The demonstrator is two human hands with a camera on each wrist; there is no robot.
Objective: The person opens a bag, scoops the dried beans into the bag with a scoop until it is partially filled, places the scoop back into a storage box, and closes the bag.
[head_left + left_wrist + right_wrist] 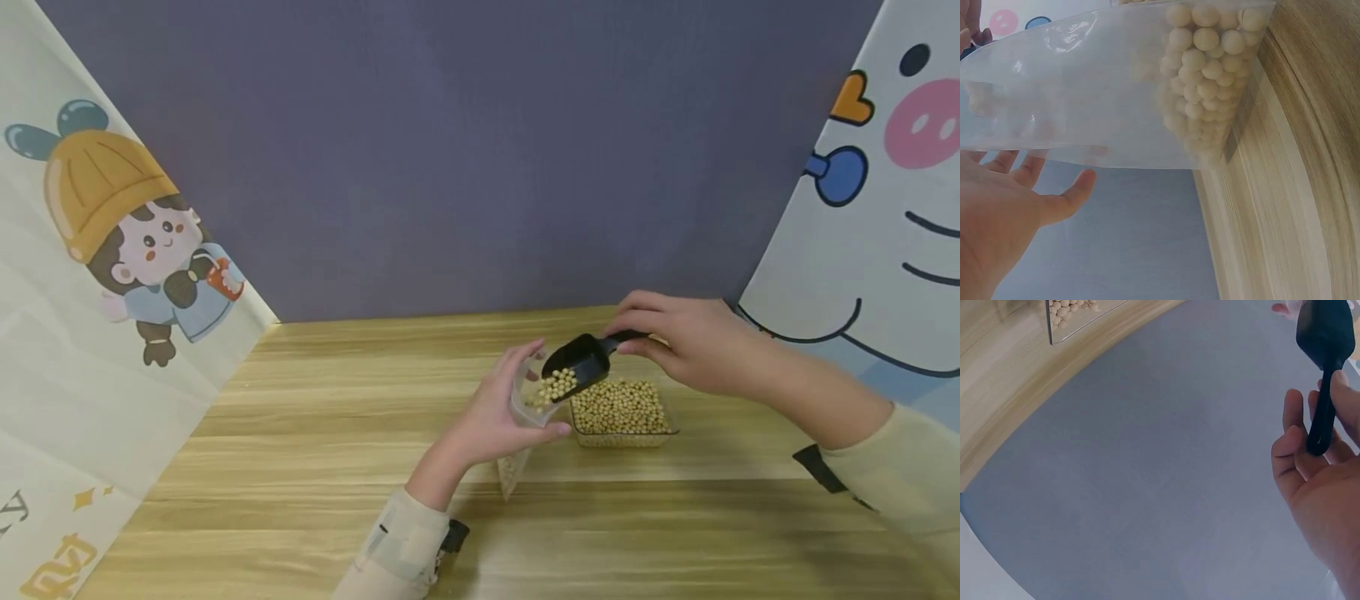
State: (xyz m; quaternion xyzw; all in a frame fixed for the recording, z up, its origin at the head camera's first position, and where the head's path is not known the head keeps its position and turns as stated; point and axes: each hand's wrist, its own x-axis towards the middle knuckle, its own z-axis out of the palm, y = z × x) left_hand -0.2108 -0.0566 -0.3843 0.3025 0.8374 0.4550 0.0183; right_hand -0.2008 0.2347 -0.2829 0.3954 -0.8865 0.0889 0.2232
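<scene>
In the head view my left hand (487,421) holds the mouth of a clear plastic bag (512,473), thumb on the near side and fingers at the far side. The left wrist view shows round yellow soybeans (1207,69) piled in the bag's lower end, close to the wooden tabletop. My right hand (675,340) grips the handle of a black scoop (588,354), tilted down into the bag's mouth. Soybeans (557,385) lie at the scoop's front edge. In the right wrist view, the scoop's underside (1327,331) faces the camera.
Just right of the bag, a clear rectangular container (626,440) full of soybeans stands on the wooden table (315,467). A grey-blue panel (480,167) rises behind the table. White walls with cartoon prints flank both sides.
</scene>
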